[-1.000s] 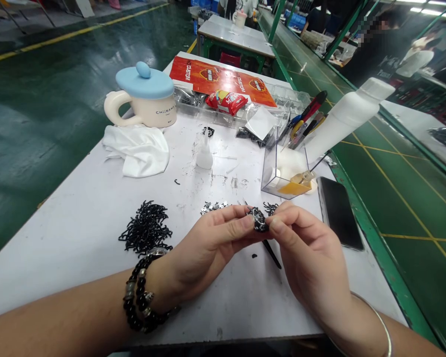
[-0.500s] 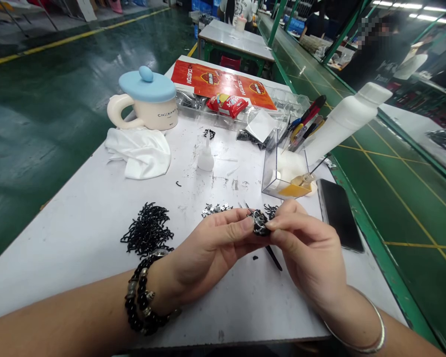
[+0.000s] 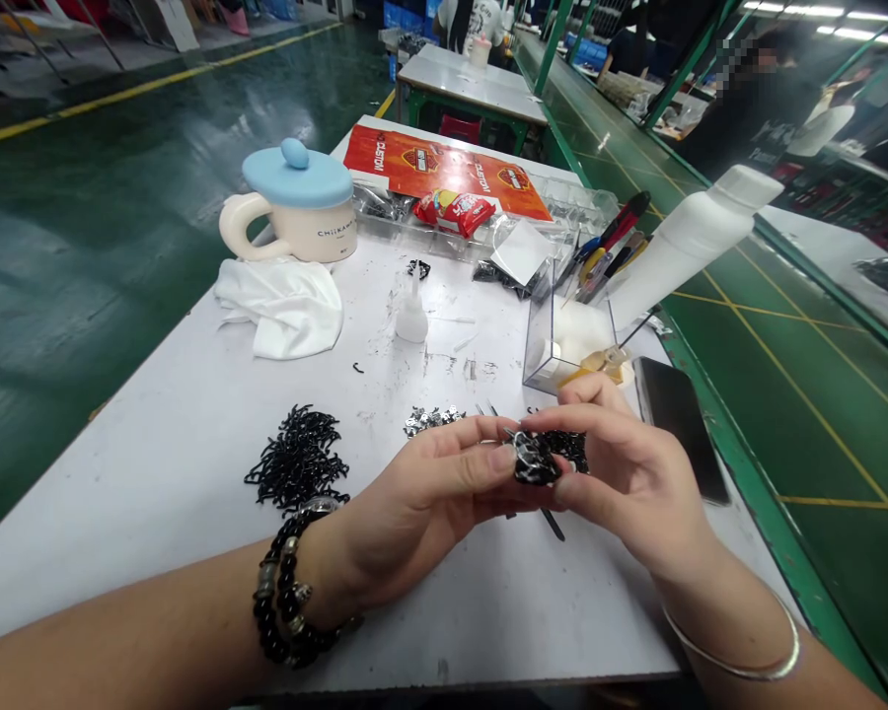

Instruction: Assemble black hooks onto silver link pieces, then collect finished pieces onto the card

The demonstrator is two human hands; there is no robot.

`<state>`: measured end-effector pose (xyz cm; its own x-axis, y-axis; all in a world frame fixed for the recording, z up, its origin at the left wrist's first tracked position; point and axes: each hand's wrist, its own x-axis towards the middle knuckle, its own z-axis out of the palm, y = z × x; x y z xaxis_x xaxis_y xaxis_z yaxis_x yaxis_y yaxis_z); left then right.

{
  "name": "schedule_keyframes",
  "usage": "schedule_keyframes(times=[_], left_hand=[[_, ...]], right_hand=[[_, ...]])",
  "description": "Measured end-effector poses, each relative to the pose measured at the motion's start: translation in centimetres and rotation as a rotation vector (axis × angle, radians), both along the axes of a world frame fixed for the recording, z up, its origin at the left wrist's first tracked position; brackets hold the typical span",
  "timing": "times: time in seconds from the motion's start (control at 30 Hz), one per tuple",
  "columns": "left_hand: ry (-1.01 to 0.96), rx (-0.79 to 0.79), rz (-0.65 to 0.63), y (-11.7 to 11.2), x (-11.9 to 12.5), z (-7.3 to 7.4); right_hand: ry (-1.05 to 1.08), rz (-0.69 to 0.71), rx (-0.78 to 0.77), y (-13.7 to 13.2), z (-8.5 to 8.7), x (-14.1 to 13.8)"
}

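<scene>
Right hand [image 3: 651, 483] spread wider, glossy black piece [image 3: 537, 463], pale-streaked

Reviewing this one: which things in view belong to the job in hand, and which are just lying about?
Probably in the job:
dark piece, pinched by the left hand, right hand at it
pile of black curved parts
silvery pieces
tweezers, partly hidden

Seemingly just lying about:
blue-lidded mug
white cloth
red packet
phone
</scene>
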<state>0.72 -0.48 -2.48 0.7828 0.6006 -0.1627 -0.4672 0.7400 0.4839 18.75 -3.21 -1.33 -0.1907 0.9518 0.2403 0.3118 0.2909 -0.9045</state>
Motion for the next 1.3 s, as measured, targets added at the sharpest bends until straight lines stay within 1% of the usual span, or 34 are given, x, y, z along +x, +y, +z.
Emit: schedule_keyframes(times=[0.13,0.2,0.23,0.3,0.33,0.4,0.47,0.5,0.53,0.6,0.7,0.83,1.1,1.17,1.3], left_hand=[[-0.003,-0.026,0.007,-0.2,0.1,-0.2],[0.041,0.032,-0.012,-0.1,-0.1,-0.1],[0.1,0.098,-0.012,0.0,-0.3,0.0],[0.273,0.32,0.022,0.4,-0.8,0.4],[0.366,0.479,0.064,0.7,-1.1,0.7],[0.498,0.867,0.179,1.1,-1.8,1.3],[0.548,1.257,0.29,1.5,-2.3,1.8],[0.561,1.413,0.331,1.6,-2.5,2.0],[0.57,1.53,0.359,1.7,-2.5,2.1],[0.593,1.664,0.391,1.6,-2.5,2.2],[0.608,1.744,0.394,1.5,-2.4,1.9],[0.631,1.762,0.397,1.6,-2.4,1.7],[0.685,1.812,0.402,1.6,-2.4,1.8],[0.708,1.867,0.423,1.6,-2.4,1.7],[0.715,1.996,0.517,1.7,-2.4,1.3]], right_hand=[[0.012,0.038,-0.02,0.0,-0.2,0.3],[0.05,0.046,-0.049,0.1,-0.3,0.3],[0.069,0.047,-0.065,0.2,-0.4,0.4],[0.097,0.038,-0.097,0.2,-0.4,0.4],[0.106,0.032,-0.109,0.3,-0.4,0.4],[0.123,0.033,-0.12,0.3,-0.4,0.5],[0.135,0.063,-0.13,0.3,-0.4,0.5],[0.138,0.082,-0.14,0.3,-0.4,0.5],[0.135,0.097,-0.155,0.3,-0.3,0.5],[0.128,0.114,-0.182,0.3,-0.3,0.5],[0.115,0.119,-0.198,0.3,-0.3,0.4],[0.112,0.133,-0.205,0.3,-0.3,0.3],[0.122,0.146,-0.216,0.1,-0.2,0.2],[0.106,0.144,-0.218,0.1,-0.2,0.1],[0.064,0.138,-0.204,0.1,-0.2,0.0]])
